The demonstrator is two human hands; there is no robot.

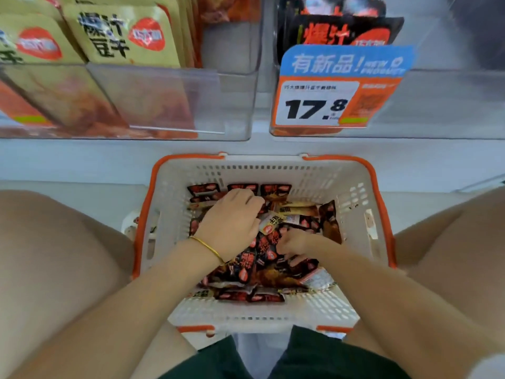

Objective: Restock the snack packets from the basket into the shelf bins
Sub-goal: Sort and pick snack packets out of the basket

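Here, one white slotted plastic basket with an orange rim [262, 320] sits between the person's two bare knees, and both hands are down in it.

The left hand [232, 217], with one thin gold bracelet [207, 246] at its wrist, lies knuckles-up on the heap. Its fingers are bent down among the packets and their tips are hidden, so it cannot be told whether it has hold of anything. The right hand [293, 243], just to the right of it and nearer the body, is clenched, with its fingers curled round the edge of the black-and-red foil snack packets [246, 272] that lie under and between the two hands.

These packets overlap too much for a full count. Three of them stand in a row against the basket wall just beyond the left knuckles. A few small beige snack packets [273, 224] lie touching the left fingers and spread away to their right.

Well beyond both hands, two clear plastic shelf bins show:
- The left bin [232, 105] holds large beige pouches [114, 36], with two faces readable.
- The right bin [451, 105] holds black pouches [336, 31] behind one blue-and-orange price tag [314, 105] reading 17.8.
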